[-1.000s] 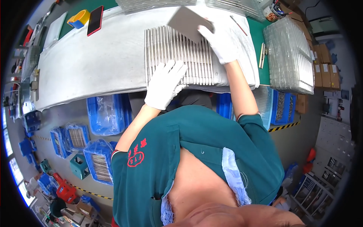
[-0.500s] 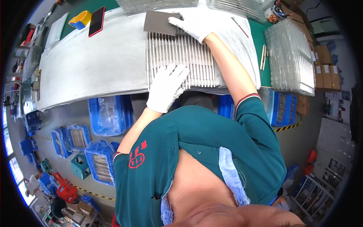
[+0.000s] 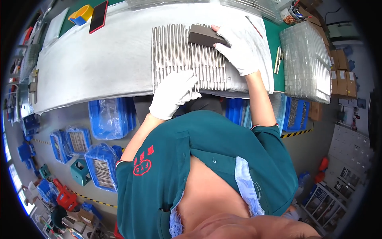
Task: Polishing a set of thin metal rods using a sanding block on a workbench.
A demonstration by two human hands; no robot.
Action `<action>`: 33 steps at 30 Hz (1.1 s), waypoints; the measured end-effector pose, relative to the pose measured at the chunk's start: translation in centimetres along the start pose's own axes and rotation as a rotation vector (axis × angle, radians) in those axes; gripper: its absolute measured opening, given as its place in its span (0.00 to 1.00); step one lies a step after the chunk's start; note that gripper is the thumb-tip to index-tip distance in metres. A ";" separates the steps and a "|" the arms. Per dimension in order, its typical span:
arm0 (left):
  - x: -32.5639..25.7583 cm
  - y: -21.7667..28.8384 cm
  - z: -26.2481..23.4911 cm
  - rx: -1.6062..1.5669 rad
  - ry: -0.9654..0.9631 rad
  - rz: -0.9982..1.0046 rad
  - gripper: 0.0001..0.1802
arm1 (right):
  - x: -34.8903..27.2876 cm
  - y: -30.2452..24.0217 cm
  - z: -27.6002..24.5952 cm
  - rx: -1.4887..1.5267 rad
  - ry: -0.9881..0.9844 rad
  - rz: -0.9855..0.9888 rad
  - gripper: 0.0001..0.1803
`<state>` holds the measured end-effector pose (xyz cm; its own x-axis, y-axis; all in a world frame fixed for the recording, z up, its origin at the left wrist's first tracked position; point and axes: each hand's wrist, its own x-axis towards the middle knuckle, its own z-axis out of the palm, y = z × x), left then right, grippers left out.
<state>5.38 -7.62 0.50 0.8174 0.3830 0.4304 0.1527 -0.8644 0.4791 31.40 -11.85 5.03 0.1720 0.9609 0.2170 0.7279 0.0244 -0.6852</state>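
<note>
White cloth [image 3: 99, 67], ribbed metal rods [image 3: 179, 51]

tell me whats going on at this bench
A person in white gloves is working on a row of thin metal rods laid side by side on a white cloth. The left hand presses flat on the near ends of the rods. The right hand holds a dark block down on the far part of the row.
</note>
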 end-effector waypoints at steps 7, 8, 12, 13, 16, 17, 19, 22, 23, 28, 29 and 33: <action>0.9 0.8 -0.9 -0.052 -0.083 -0.100 0.26 | 0.2 -1.0 0.4 0.206 -0.205 -0.042 0.25; 1.0 0.9 -1.0 -0.052 -0.152 -0.124 0.25 | 0.8 -1.7 1.0 0.107 -0.244 -0.067 0.26; 0.4 0.7 -0.2 -0.088 0.031 -0.070 0.25 | 1.5 -1.9 1.5 0.018 -0.146 -0.261 0.23; 0.5 0.9 -0.3 -0.091 0.049 -0.075 0.24 | 0.9 0.0 0.7 0.073 -0.161 -0.197 0.24; 0.4 0.8 -0.2 -0.089 0.088 -0.077 0.24 | 0.8 0.4 -0.6 0.282 -0.181 -0.109 0.25; 0.4 0.7 -0.1 -0.097 0.094 -0.051 0.24 | 0.9 -0.7 -0.4 0.115 -0.187 -0.119 0.25; 0.0 0.3 0.3 -0.093 0.083 -0.051 0.24 | 1.1 -2.8 1.5 -0.055 -0.179 -0.116 0.24; -0.3 0.4 0.5 -0.108 0.072 -0.068 0.24 | 1.2 -2.5 1.5 -0.040 -0.191 -0.147 0.24; -0.3 0.5 0.5 -0.126 0.074 -0.088 0.24 | 1.0 -1.1 0.7 0.082 -0.228 -0.031 0.23; -0.8 -0.2 1.1 -0.085 0.101 -0.056 0.25 | 0.8 -0.6 0.8 0.169 -0.144 -0.095 0.25; -0.6 -0.3 1.1 -0.055 0.125 -0.022 0.25 | 1.0 -1.6 1.3 0.002 -0.148 -0.113 0.25; -0.2 0.4 0.3 -0.088 0.061 -0.071 0.24 | -0.1 -1.0 0.6 0.062 -0.117 -0.046 0.25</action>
<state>5.46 -8.14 0.40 0.7705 0.4636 0.4375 0.1573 -0.8034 0.5743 30.31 -11.83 5.27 0.0587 0.9838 0.1691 0.6905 0.0824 -0.7186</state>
